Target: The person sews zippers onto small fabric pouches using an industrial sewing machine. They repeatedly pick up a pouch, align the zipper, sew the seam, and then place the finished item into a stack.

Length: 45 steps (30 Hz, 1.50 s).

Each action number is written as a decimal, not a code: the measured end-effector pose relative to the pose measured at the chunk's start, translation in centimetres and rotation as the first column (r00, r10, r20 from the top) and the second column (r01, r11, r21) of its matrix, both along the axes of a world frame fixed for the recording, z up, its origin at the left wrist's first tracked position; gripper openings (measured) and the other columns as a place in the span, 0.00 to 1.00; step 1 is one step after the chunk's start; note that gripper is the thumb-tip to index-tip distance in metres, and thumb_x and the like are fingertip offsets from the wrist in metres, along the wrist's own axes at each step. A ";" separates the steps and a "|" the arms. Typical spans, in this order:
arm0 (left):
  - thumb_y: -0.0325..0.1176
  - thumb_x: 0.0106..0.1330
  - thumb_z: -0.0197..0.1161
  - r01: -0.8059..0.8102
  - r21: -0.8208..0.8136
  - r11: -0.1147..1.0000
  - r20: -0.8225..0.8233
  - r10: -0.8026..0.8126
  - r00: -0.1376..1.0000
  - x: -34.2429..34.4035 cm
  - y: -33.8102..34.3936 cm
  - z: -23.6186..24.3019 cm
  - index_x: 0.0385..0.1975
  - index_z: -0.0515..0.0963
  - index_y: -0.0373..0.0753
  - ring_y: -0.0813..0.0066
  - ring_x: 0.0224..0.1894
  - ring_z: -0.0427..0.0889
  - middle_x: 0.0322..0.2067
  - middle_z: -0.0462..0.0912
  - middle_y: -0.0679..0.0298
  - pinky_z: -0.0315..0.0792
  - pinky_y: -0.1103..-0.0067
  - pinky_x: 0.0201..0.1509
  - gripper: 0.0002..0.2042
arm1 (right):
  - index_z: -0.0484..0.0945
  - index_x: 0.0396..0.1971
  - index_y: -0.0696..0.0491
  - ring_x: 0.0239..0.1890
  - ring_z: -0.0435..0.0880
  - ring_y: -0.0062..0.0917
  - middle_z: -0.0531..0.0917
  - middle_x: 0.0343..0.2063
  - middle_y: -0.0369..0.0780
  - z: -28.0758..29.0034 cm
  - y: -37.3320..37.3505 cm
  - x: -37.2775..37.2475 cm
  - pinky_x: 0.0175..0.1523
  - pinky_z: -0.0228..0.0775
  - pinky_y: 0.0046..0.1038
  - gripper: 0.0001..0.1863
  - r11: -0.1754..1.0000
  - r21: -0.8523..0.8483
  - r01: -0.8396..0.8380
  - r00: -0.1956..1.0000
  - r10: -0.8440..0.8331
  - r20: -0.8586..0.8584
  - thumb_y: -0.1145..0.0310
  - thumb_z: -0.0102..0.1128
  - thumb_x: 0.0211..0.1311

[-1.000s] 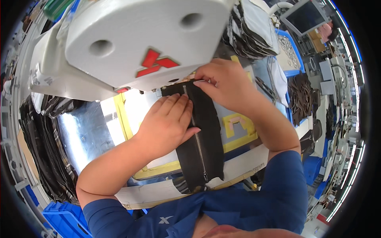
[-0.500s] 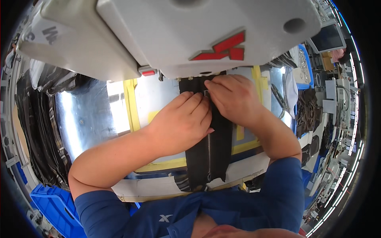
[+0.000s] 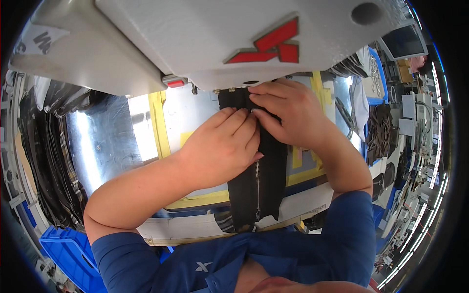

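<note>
A long dark fabric piece (image 3: 271, 190) with a metal zipper (image 3: 257, 185) down its middle lies under the sewing machine head (image 3: 195, 39). The slider hangs at the near end of the teeth. My left hand (image 3: 222, 146) lies over the left half, fingers curled together and gripping the cloth beside the teeth. Its thumb tip shows at the zipper. On the right side, my right hand (image 3: 293, 112) holds the cloth close to the machine, the thumb by the top of the teeth and the forefinger farther up. The needle area is hidden by the machine head.
Yellow tape (image 3: 159, 124) marks the shiny work plate. Dark garments (image 3: 49, 161) are piled at the left, above a blue crate (image 3: 68, 254). Scissors-like metal snips (image 3: 346, 117) lie at the right, near a blue tray (image 3: 376, 78) and dark cloth pieces (image 3: 378, 134).
My right forefinger has moved up toward the machine and away from the thumb, opening a gap between them. The left hand stays on the cloth. The machine head appears slightly shifted up and left.
</note>
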State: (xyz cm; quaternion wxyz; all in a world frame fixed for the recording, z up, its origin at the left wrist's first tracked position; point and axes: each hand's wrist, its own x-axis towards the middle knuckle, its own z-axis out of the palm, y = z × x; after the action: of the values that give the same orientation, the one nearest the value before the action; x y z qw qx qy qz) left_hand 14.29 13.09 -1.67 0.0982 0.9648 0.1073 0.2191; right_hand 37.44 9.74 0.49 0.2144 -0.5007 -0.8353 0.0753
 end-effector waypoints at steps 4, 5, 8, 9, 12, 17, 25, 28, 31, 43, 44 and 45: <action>0.45 0.57 0.77 -0.050 -0.013 0.999 0.004 0.050 0.999 -0.3 0.1 0.3 0.46 0.85 0.32 0.53 0.55 0.85 0.52 0.86 0.50 0.79 0.62 0.63 0.24 | 0.89 0.42 0.56 0.45 0.89 0.35 0.91 0.50 0.39 -0.1 0.4 0.4 0.51 0.83 0.36 0.12 1.000 -0.013 -0.025 1.000 0.025 0.006 0.70 0.70 0.59; 0.45 0.57 0.77 -0.072 -0.018 0.997 0.009 0.072 0.997 -0.4 0.2 0.3 0.47 0.85 0.31 0.53 0.55 0.85 0.52 0.86 0.50 0.79 0.62 0.63 0.25 | 0.90 0.42 0.56 0.45 0.89 0.35 0.91 0.49 0.39 -0.1 0.4 0.4 0.51 0.83 0.36 0.12 1.000 -0.009 -0.030 1.000 0.030 0.007 0.70 0.70 0.59; 0.44 0.58 0.77 -0.139 -0.042 0.989 0.024 0.140 0.990 -0.2 0.6 0.1 0.50 0.84 0.30 0.52 0.55 0.85 0.53 0.86 0.50 0.79 0.62 0.62 0.26 | 0.90 0.41 0.55 0.45 0.89 0.35 0.91 0.49 0.38 -0.3 0.4 0.5 0.51 0.83 0.36 0.11 1.000 -0.009 -0.022 1.000 0.022 0.022 0.70 0.71 0.59; 0.45 0.59 0.77 -0.143 -0.044 0.989 0.022 0.144 0.989 -0.2 0.7 0.2 0.50 0.84 0.30 0.52 0.55 0.85 0.53 0.86 0.50 0.79 0.62 0.62 0.27 | 0.90 0.41 0.55 0.45 0.89 0.34 0.91 0.49 0.38 -0.2 0.4 0.4 0.51 0.83 0.36 0.11 1.000 -0.001 -0.021 0.999 0.021 0.026 0.70 0.71 0.59; 0.46 0.60 0.76 -0.147 -0.046 0.988 0.002 0.147 0.989 -0.2 1.1 0.2 0.53 0.83 0.29 0.51 0.56 0.85 0.55 0.85 0.50 0.78 0.62 0.63 0.28 | 0.89 0.40 0.55 0.45 0.89 0.34 0.91 0.48 0.37 -0.3 0.3 0.3 0.51 0.83 0.36 0.10 0.999 0.037 -0.023 0.999 0.022 0.034 0.70 0.71 0.58; 0.48 0.60 0.75 -0.158 -0.007 0.987 -0.068 0.157 0.985 -0.1 1.0 0.8 0.54 0.83 0.30 0.56 0.57 0.82 0.59 0.84 0.53 0.76 0.64 0.60 0.29 | 0.89 0.39 0.54 0.43 0.89 0.34 0.90 0.45 0.36 -0.4 0.1 0.2 0.49 0.83 0.35 0.10 0.997 0.080 -0.012 0.999 0.010 0.035 0.71 0.71 0.57; 0.51 0.60 0.75 -0.205 0.004 0.979 -0.202 0.201 0.959 0.0 0.8 2.1 0.55 0.83 0.34 0.63 0.50 0.79 0.62 0.83 0.59 0.72 0.68 0.52 0.30 | 0.88 0.38 0.54 0.40 0.89 0.37 0.90 0.41 0.38 0.4 -0.4 0.9 0.46 0.83 0.37 0.08 0.997 -0.075 -0.015 1.000 0.015 -0.006 0.66 0.68 0.65; 0.52 0.60 0.75 -0.216 -0.012 0.976 -0.237 0.207 0.949 0.0 0.8 2.4 0.56 0.83 0.35 0.64 0.49 0.80 0.62 0.83 0.59 0.73 0.67 0.51 0.31 | 0.89 0.38 0.54 0.40 0.90 0.37 0.90 0.41 0.39 0.4 -0.4 1.1 0.45 0.83 0.39 0.09 0.998 -0.056 -0.039 0.999 0.038 -0.014 0.65 0.67 0.67; 0.54 0.60 0.75 -0.231 -0.018 0.973 -0.263 0.218 0.940 0.1 0.7 2.7 0.56 0.83 0.35 0.65 0.48 0.81 0.63 0.83 0.59 0.74 0.68 0.51 0.32 | 0.89 0.39 0.54 0.41 0.90 0.38 0.91 0.44 0.40 1.4 -0.2 0.5 0.45 0.83 0.39 0.10 0.991 -0.126 -0.037 0.997 0.045 0.062 0.64 0.66 0.68; 0.58 0.60 0.75 -0.282 0.046 0.958 -0.281 0.283 0.917 -0.1 0.7 2.7 0.54 0.82 0.33 0.61 0.49 0.86 0.62 0.84 0.54 0.76 0.66 0.50 0.34 | 0.89 0.45 0.54 0.45 0.91 0.37 0.91 0.52 0.39 0.9 0.0 -0.1 0.48 0.84 0.38 0.13 0.988 -0.152 -0.024 1.000 0.025 0.005 0.64 0.64 0.69; 0.58 0.59 0.76 -0.304 0.067 0.950 -0.295 0.310 0.904 -0.3 0.8 2.7 0.53 0.82 0.32 0.60 0.49 0.86 0.62 0.84 0.53 0.77 0.66 0.50 0.34 | 0.89 0.46 0.54 0.45 0.91 0.37 0.90 0.54 0.38 0.5 0.1 -0.4 0.48 0.84 0.38 0.13 0.990 -0.137 -0.031 1.000 0.030 -0.006 0.64 0.64 0.69; 0.58 0.59 0.76 -0.306 0.056 0.950 -0.298 0.308 0.903 -0.4 0.9 2.8 0.52 0.82 0.33 0.60 0.49 0.86 0.61 0.84 0.53 0.77 0.66 0.50 0.34 | 0.89 0.47 0.53 0.45 0.91 0.37 0.90 0.55 0.38 0.5 0.3 -0.6 0.48 0.84 0.38 0.13 0.989 -0.147 -0.028 1.000 0.029 0.001 0.63 0.64 0.69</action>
State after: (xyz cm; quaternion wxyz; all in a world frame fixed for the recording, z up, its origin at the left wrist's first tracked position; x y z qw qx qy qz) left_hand 13.87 13.97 1.15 0.0409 0.9583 0.2707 0.0818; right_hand 36.84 10.01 0.97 0.1744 -0.5032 -0.8349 0.1389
